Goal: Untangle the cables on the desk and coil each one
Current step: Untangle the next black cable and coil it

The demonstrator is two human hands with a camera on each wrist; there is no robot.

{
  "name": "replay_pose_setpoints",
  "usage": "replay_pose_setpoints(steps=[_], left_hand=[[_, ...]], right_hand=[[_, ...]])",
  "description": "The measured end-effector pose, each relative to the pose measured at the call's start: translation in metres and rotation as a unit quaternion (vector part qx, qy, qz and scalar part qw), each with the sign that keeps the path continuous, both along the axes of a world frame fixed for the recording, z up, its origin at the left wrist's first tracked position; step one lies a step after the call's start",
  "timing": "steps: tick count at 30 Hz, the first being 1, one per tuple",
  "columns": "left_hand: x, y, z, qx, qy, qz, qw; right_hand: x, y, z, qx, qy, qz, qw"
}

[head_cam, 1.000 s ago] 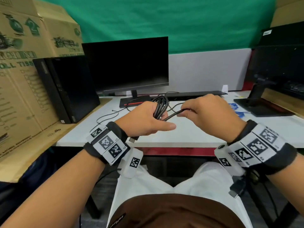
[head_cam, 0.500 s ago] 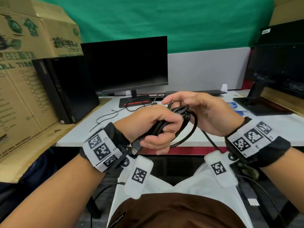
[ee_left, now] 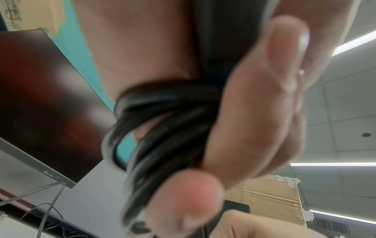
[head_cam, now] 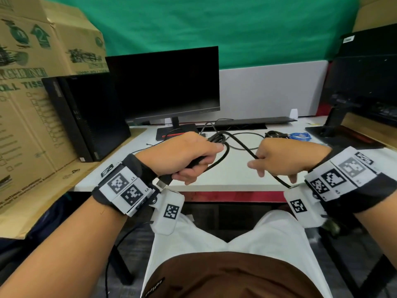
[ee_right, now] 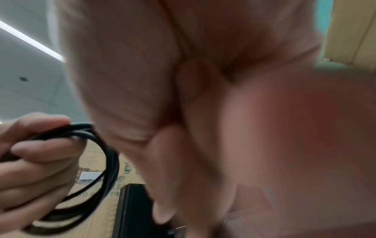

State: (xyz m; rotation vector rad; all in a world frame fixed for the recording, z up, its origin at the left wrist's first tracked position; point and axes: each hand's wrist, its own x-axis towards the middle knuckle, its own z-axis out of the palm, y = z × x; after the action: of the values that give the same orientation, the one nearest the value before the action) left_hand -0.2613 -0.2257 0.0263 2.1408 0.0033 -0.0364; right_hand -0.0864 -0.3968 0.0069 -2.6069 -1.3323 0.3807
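My left hand (head_cam: 189, 155) grips a coil of thick black cable (head_cam: 218, 139) above the white desk's front edge (head_cam: 225, 186); a plug end (head_cam: 164, 182) sticks out below the fist. The left wrist view shows several loops of the black cable (ee_left: 162, 128) wrapped under my curled fingers (ee_left: 254, 120). A free stretch of the cable (head_cam: 242, 145) runs right from the coil into my right hand (head_cam: 277, 160), which pinches it between thumb and forefinger, the other fingers hanging loose. The tail (head_cam: 283, 183) drops past the right wrist. The right wrist view is blurred; it shows the coil (ee_right: 105, 169) in my left hand (ee_right: 30, 161).
A tangled black cable bundle (head_cam: 275, 134) and a blue cable (head_cam: 298, 136) lie on the desk behind my right hand. A monitor (head_cam: 165, 87), a keyboard (head_cam: 253, 121) and a PC tower (head_cam: 86, 117) stand at the back, cardboard boxes (head_cam: 32, 82) at left, a second monitor (head_cam: 365, 82) at right.
My right hand has left the coil and moved right, drawing out a stretch of cable. My left hand keeps its grip on the coil.
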Motion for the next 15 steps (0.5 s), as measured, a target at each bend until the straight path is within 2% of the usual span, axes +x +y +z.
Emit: replay_pose_setpoints(steps=[2, 5, 8, 10, 15], left_hand=[[0.000, 0.000, 0.001, -0.023, -0.011, 0.000, 1.000], [0.001, 0.001, 0.001, -0.108, -0.007, -0.052, 0.993], [0.002, 0.000, -0.003, -0.235, 0.015, -0.134, 0.963], [0.004, -0.002, -0.006, -0.293, 0.022, -0.180, 0.939], [0.004, 0.002, -0.005, -0.377, 0.017, -0.246, 0.893]], right_hand=[[0.001, 0.000, -0.003, -0.012, 0.088, 0.019, 0.996], [0.001, 0.007, -0.017, 0.117, 0.142, 0.045, 0.982], [-0.003, 0.014, -0.026, 0.198, 0.237, 0.111, 0.945], [-0.008, 0.015, -0.030, 0.240, 0.342, 0.158, 0.894], [-0.011, 0.006, -0.023, 0.298, 0.573, 0.214, 0.733]])
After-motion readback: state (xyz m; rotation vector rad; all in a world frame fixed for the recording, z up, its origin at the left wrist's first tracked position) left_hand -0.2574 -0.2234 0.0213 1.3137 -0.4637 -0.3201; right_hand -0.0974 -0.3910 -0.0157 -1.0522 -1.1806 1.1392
